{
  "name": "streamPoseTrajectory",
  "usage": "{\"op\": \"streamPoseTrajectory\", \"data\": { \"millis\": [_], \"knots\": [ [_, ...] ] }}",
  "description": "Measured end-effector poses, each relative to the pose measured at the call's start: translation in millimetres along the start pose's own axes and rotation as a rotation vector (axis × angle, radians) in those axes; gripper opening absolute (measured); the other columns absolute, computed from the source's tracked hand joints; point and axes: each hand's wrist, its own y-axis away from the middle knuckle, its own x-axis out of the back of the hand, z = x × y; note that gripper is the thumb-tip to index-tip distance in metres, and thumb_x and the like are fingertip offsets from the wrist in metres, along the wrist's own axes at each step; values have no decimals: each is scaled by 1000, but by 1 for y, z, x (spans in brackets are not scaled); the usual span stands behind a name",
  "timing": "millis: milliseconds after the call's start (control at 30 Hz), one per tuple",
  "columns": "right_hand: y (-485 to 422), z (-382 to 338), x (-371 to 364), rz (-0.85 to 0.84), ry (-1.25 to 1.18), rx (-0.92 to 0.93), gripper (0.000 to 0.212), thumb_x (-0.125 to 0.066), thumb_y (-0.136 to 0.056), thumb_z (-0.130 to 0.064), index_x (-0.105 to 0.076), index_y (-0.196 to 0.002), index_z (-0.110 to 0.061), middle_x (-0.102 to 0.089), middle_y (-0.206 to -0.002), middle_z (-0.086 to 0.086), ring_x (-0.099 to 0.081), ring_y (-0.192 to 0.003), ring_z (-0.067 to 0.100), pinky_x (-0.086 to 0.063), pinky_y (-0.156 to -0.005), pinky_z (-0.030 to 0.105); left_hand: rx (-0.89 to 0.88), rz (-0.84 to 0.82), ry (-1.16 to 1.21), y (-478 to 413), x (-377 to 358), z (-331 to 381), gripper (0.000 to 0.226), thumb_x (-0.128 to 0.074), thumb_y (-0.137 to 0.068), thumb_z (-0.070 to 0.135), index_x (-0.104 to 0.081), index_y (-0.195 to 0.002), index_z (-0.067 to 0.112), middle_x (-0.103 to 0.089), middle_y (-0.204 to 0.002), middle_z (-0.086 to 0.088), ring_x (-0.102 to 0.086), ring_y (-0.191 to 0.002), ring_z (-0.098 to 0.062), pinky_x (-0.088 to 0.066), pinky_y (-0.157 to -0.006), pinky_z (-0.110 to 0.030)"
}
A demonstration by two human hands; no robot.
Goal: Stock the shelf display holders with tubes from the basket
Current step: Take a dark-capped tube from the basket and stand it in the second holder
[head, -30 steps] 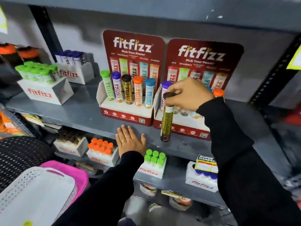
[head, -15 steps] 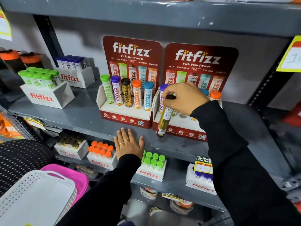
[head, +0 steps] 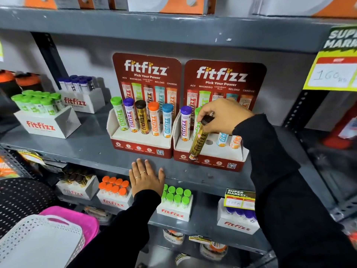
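My right hand (head: 222, 116) grips the dark cap of a gold tube (head: 199, 141), tilted, with its lower end over the front of the right display holder (head: 237, 160). That holder carries a purple-capped tube (head: 185, 123), a green-capped tube partly hidden by my hand, a blue tube (head: 222, 139) and an orange tube (head: 235, 142); one round hole (head: 208, 142) shows bare. The left display holder (head: 141, 147) holds several tubes. My left hand (head: 145, 177) lies flat, fingers apart, on the shelf's front edge.
A white basket (head: 40, 240) and a pink basket (head: 81, 219) sit at lower left. White boxes of tubes stand at the shelf's left (head: 48, 122) and on the lower shelf (head: 173, 211). A yellow price tag (head: 332, 74) hangs at upper right.
My right hand has carried the gold tube up and to the right, from below the shelf edge to over the right holder's base. The left hand stays on the shelf edge.
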Motion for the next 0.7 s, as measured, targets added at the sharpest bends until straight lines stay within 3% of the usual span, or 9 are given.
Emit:
{"op": "streamPoseTrajectory", "data": {
  "millis": [67, 200, 333, 533, 700],
  "knots": [
    [-1, 3, 5, 30, 19, -3, 26, -72, -79, -11, -73, -105, -17, -66, -121, 1, -57, -111, 17, -39, -93, 26, -1, 0, 10, 0, 1, 0, 103, 19, -63, 59, -11, -147, 9, -6, -156, -16, -1, -144, -31, 2, -117, -41],
    [-5, 15, 9, 83, 0, -48, 26, -71, -81, -15, -73, -107, -15, -68, -119, 2, -56, -102, 11, -39, -84, 21, 3, 7, 20, 0, 2, 0, 104, 18, -63, 60, -13, -147, 9, -7, -156, -16, -2, -144, -31, 1, -117, -41],
    [-15, 25, 3, 165, 1, -143, 32, -68, -84, -19, -69, -116, -17, -65, -125, 5, -51, -121, 28, -43, -104, 37, 1, 14, 43, 1, 3, 0, 104, 16, -62, 61, -16, -147, 9, -10, -156, -16, -4, -144, -31, 0, -117, -41],
    [-27, 29, -4, 209, -47, -333, 42, -65, -89, -19, -58, -129, -10, -47, -133, 17, -49, -118, 31, -40, -103, 36, 0, 11, 23, 1, 3, 0, 103, 18, -62, 60, -13, -147, 11, -7, -157, -15, -1, -144, -29, 2, -117, -41],
    [-30, 28, -8, 233, -47, -327, 37, -60, -92, -17, -60, -127, -6, -49, -133, 20, -48, -121, 32, -40, -105, 36, 5, -22, 8, 0, 4, 1, 77, -2, -87, 59, -9, -148, 11, -3, -157, -14, 2, -144, -29, 3, -118, -41]
  ]
}}
